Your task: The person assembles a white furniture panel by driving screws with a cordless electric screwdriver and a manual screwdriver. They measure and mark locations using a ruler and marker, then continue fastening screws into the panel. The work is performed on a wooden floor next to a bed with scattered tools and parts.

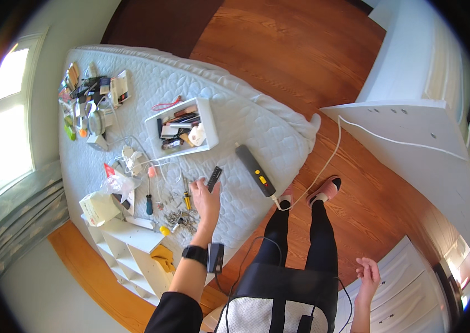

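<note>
My left hand [206, 204] is over the quilted mattress, with its thumb and fingers at the lower end of a small black remote control [214, 178] that has rows of buttons. A yellow-handled screwdriver [187, 198] lies just left of that hand, above a pile of small metal hardware [182, 220]. Farther left is a dark-handled screwdriver [149, 204]. My right hand [369, 275] hangs free at the lower right with loosely bent, parted fingers and nothing in it.
A white box [208, 125] of small items stands on the mattress [257, 125], with a cluttered pile [88, 102] beyond. A black power strip [255, 170] trails a white cable [323, 171] across to the right. A white compartment shelf [135, 238] sits at the mattress's lower left.
</note>
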